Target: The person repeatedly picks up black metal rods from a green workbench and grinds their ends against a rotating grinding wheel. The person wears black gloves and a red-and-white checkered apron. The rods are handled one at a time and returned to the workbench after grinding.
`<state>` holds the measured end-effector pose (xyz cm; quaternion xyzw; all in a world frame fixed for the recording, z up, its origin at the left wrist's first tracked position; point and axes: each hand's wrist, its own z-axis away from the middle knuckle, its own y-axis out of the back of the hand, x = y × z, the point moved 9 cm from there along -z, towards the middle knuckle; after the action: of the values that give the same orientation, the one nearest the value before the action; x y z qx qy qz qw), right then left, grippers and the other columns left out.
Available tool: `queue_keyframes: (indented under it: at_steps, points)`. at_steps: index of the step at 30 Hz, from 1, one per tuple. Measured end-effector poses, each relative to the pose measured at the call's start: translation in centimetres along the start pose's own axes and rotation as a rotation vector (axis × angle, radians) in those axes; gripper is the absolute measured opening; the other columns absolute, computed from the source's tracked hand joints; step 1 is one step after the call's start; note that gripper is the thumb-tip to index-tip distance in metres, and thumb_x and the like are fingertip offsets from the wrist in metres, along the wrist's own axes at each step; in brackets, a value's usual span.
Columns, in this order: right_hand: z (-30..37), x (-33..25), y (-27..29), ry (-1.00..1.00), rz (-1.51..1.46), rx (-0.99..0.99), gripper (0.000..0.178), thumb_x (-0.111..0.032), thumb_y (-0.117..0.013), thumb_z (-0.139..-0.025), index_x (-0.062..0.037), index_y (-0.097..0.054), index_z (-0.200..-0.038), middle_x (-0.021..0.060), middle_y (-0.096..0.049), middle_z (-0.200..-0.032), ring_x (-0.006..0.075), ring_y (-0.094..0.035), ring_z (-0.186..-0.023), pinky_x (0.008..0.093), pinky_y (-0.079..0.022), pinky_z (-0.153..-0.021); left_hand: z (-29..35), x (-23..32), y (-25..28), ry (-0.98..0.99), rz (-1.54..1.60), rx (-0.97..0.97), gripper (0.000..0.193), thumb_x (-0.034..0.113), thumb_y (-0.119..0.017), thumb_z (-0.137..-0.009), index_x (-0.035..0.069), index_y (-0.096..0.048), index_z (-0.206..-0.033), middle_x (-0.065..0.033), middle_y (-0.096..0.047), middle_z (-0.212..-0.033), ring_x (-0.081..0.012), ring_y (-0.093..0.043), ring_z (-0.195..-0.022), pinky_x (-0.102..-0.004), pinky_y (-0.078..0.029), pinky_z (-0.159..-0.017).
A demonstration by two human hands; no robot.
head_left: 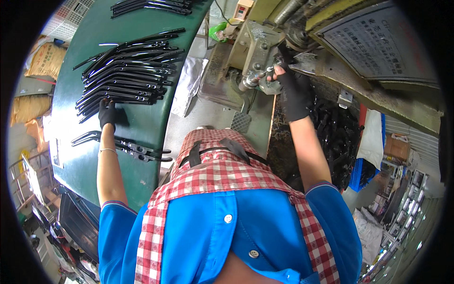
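My left hand [108, 115], in a black glove with bare fingertips, reaches over the green table. Its fingers are closed on a black bent metal bar [124, 97] at the near edge of a pile of such glossy bars [125, 71]. Closer to me lies a separate assembly of black bars [137, 150] with flat pierced plates. My right hand [295, 92], gloved the same way, is up at the machine's metal tooling [255, 80]. Its fingertips are closed beside a shiny metal piece there; what they hold is mostly hidden by the glove.
The green table [80, 156] runs along my left, with more black bars [151, 5] at its far end. A heavy green machine [331, 61] stands at the right. Below it sits a heap of black parts [333, 137], near a blue crate [362, 173]. A pedal [241, 121] is on the floor.
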<state>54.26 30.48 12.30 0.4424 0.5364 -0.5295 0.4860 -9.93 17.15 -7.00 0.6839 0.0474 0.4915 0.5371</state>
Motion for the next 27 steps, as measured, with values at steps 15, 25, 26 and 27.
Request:
queue_keyframes:
  at_steps: [15, 25, 26, 27]
  points:
    - [0.7, 12.0, 26.6, 0.034, 1.478, 0.41, 0.027, -0.03, -0.065, -0.078, -0.0101, -0.061, -0.095, 0.0177, -0.066, -0.095, 0.0387, -0.063, -0.091, 0.0452, -0.05, -0.078, 0.9, -2.5, 4.9, 0.228, 0.97, -0.005, 0.006, 0.01, -0.057, -0.083, 0.004, -0.057, -0.083, -0.0072, -0.057, -0.072, -0.0141, -0.055, -0.058, -0.0245, -0.044, -0.046]
    - [2.3, 6.3, 20.6, 0.109, 1.103, 0.139, 0.056, -0.017, -0.073, -0.078, -0.0041, -0.05, -0.127, 0.0147, -0.055, -0.127, 0.0291, -0.05, -0.12, 0.0374, -0.038, -0.102, 15.5, 25.9, 8.3, -0.613, -0.1, -0.182, 0.021, 0.014, -0.06, -0.091, 0.003, -0.055, -0.108, -0.0008, -0.056, -0.076, -0.0101, -0.054, -0.071, -0.026, -0.044, -0.066]
    - [2.3, 4.9, 18.1, 0.1, 1.114, 0.064, 0.053, -0.017, -0.074, -0.078, -0.0044, -0.053, -0.125, 0.0147, -0.056, -0.125, 0.0289, -0.051, -0.119, 0.0374, -0.039, -0.102, 16.5, 27.3, 7.9, -0.691, -0.236, -0.182, 0.018, 0.015, -0.059, -0.091, 0.002, -0.058, -0.104, -0.0009, -0.056, -0.074, -0.0101, -0.055, -0.07, -0.0261, -0.044, -0.065]
    - [2.8, 3.0, 15.2, 0.155, 1.074, -0.002, 0.05, -0.016, -0.072, -0.079, -0.0051, -0.054, -0.124, 0.0135, -0.059, -0.117, 0.0262, -0.055, -0.109, 0.0353, -0.042, -0.096, 17.6, 29.3, 8.0, -0.801, -0.162, -0.162, 0.02, 0.019, -0.059, -0.092, 0.0, -0.062, -0.095, -0.0038, -0.053, -0.068, -0.0099, -0.052, -0.065, -0.0263, -0.043, -0.061]
